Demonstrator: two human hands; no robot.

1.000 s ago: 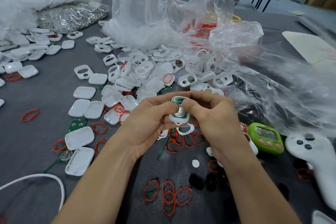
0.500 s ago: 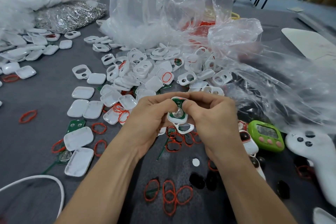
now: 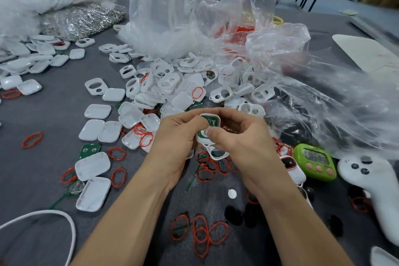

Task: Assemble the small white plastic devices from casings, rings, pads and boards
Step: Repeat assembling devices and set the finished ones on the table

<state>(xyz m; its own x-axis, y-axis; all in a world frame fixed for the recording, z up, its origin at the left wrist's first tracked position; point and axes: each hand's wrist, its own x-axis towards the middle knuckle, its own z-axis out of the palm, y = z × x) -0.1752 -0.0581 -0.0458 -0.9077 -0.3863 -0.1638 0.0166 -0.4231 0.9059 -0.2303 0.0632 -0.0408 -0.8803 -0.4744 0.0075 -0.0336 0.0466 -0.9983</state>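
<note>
Holding white casing (image 3: 213, 119) | left hand (image 3: 179, 134) fingers curled on it | right hand (image 3: 241, 140) fingers pinching it

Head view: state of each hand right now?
Left hand: holding the small white plastic casing with a green board inside, fingers curled round it.
Right hand: holding the same casing, thumb on its near end.

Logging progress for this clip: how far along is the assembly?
Early. One unit beside the green timer looks assembled. In hand: left hand and right hand grip a casing with a green board seated, uncovered. Remaining: the pile of loose casings and red rings.
</note>
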